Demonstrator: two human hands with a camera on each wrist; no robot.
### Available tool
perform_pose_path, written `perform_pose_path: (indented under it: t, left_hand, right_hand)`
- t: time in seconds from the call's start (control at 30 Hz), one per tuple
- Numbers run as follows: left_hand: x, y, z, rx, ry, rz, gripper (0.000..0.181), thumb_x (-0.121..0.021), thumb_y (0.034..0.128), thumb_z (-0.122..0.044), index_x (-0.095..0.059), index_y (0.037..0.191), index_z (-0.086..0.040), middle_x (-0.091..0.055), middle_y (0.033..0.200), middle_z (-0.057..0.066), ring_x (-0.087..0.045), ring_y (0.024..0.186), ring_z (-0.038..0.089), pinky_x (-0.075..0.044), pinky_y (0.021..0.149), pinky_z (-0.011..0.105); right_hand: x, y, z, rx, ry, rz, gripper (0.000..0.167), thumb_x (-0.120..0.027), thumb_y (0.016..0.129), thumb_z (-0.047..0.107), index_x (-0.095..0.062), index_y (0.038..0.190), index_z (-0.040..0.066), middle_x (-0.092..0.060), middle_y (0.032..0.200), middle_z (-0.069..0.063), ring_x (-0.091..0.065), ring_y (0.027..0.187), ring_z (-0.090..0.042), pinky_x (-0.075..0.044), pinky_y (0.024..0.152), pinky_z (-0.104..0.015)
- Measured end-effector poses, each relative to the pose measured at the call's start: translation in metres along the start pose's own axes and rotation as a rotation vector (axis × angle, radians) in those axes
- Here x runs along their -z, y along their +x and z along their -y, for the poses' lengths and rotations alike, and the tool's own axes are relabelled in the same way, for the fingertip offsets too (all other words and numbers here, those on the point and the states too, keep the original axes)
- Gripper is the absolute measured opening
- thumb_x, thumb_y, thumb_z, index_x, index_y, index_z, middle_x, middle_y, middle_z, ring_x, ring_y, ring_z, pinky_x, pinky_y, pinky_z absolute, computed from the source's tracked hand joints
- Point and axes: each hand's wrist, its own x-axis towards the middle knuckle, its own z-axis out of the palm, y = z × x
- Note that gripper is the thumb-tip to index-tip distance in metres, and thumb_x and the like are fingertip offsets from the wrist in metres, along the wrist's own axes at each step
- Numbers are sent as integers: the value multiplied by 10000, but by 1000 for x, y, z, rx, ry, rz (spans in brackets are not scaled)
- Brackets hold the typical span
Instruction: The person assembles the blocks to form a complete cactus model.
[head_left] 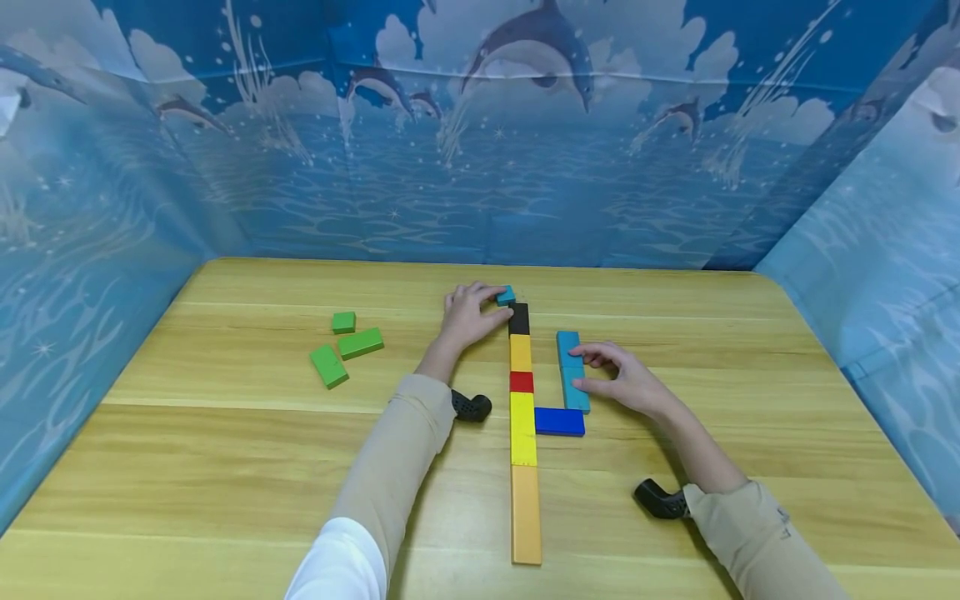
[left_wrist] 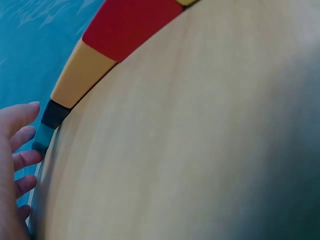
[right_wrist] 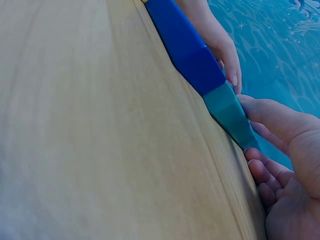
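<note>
At the far end of a block column, my left hand (head_left: 471,318) has a small light blue block (head_left: 506,295) between index finger and thumb. The thumb tip lies beside the black block (head_left: 519,319). In the left wrist view, fingertips meet the far end of the light blue block (left_wrist: 43,137). My right hand (head_left: 626,379) touches two end-to-end light blue blocks (head_left: 572,371), index finger on the farther one and thumb on the nearer. The right wrist view shows this thumb against the light blue block (right_wrist: 227,110). A dark blue block (head_left: 559,422) joins them to the column.
Below the black block run an orange-yellow block (head_left: 521,353), a red block (head_left: 521,382), yellow blocks (head_left: 523,429) and a long light orange block (head_left: 526,515). Several green blocks (head_left: 360,342) lie left on the wooden table (head_left: 225,467). Blue dolphin-print sheets (head_left: 480,192) surround it.
</note>
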Motion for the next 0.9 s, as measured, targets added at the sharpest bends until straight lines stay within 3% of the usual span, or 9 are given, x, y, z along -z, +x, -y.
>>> perform_pose_path:
  t: [0.33,0.9]
  left_hand:
    - [-1,3,-6,-37,51,98,527,-533,877,-489,-451,1352,-275,-442,1334,7,-339,1195,245,-183,1007,423]
    - [-2,2,-6,-89,49,118,492,-503,905,-458,-445,1356,-272,-437,1315,-14,-338,1136,212,-189,975,400]
  right_hand:
    - [0,0,2,-4,10,-2,464,-677,831,183,-523,1250,56,-487,1129,-116,-399,991,-234,-365,808,-298]
    - [0,-1,1,-4,24,-5,449,-678,831,221,-536,1232,78,-492,1116,-103,-403,985,-233,-362,795,-247]
